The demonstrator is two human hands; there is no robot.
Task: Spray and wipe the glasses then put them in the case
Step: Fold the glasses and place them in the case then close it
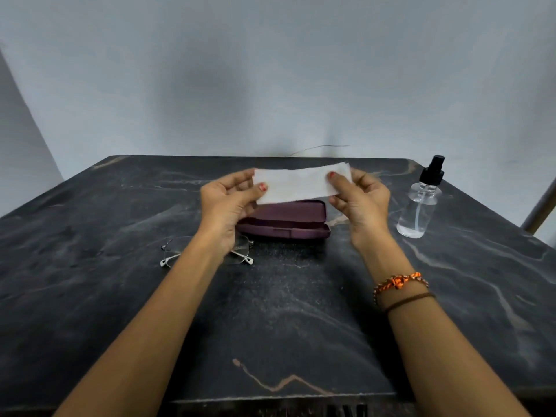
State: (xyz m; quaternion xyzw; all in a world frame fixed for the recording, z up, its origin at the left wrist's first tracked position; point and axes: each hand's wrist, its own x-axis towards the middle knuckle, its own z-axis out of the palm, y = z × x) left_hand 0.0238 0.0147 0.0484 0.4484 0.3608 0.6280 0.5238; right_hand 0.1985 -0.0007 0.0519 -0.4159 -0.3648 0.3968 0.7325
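Note:
A white tissue [301,183] is stretched flat between both hands above the table. My left hand [225,203] pinches its left end and my right hand [361,200] pinches its right end. Right below the tissue a maroon glasses case [285,222] lies open, its lid partly hidden by the tissue. The thin-rimmed glasses [240,252] lie folded on the table in front of the case to the left, partly covered by my left wrist. A clear spray bottle [421,206] with a black nozzle stands upright to the right of my right hand.
Everything rests on a dark marble-patterned table [285,311] that ends at a pale wall [270,85] behind. A slanted pole [541,206] shows past the table's right edge.

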